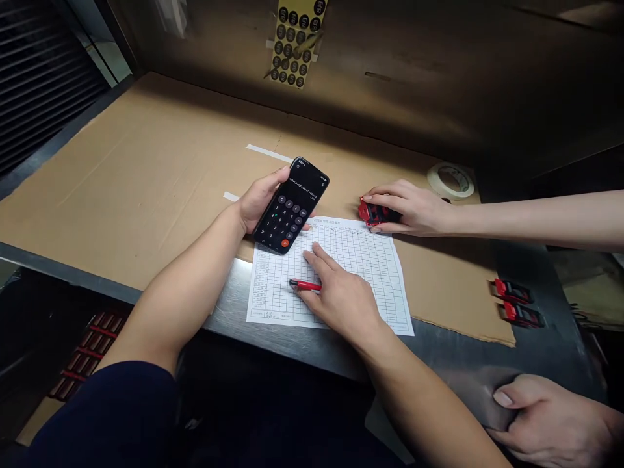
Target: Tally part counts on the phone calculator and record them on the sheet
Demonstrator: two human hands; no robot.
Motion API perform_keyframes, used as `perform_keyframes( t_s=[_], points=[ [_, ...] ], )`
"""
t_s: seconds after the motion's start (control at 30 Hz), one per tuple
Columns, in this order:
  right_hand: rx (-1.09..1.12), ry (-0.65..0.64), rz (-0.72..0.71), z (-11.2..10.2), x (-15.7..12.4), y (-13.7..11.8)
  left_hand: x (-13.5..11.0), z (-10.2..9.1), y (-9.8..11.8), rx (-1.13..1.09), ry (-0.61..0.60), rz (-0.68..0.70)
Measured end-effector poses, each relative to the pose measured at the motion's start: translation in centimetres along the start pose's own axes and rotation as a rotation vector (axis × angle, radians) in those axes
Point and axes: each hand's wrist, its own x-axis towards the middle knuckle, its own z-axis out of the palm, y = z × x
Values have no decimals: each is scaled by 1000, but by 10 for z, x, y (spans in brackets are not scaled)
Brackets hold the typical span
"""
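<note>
My left hand (260,200) is closed around a smartphone (291,207), whose screen shows a calculator with a row of figures at the top. The phone is tilted and overlaps the upper left corner of a printed form (385,286) ruled into a grid. My right hand (347,300) rests on the form, its index finger stretched toward the phone's lower edge. Between its thumb and fingers sits a red pen (307,285) with a black end pointing left. Some handwriting shows at the form's bottom left; the small print is unreadable.
Another person's hand (414,208) grips a red and black object (373,212) beyond the form; their other hand (556,416) is at lower right. Two similar red and black pieces (514,292) lie rightward. A tape roll (451,181) lies on the cardboard (160,175). A sticker sheet (295,45) hangs behind.
</note>
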Motion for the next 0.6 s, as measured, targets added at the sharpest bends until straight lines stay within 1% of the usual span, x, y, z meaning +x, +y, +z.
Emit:
perform_keyframes(
  t_s=[0.1,0.2,0.33,0.43,0.6],
  points=[
    [0,-17,-14,0,-1,-2,-2,1,1,29,-21,10],
    [32,-37,-37,0,-2,-3,-2,4,0,38,-13,37],
    [82,-22,-63,0,-2,-2,-1,5,-2,41,-13,30],
    [101,-13,-74,1,-3,-1,-1,2,-2,52,-33,2],
    [87,-4,-74,3,-3,-2,0,-4,-1,46,-37,3]
  ],
)
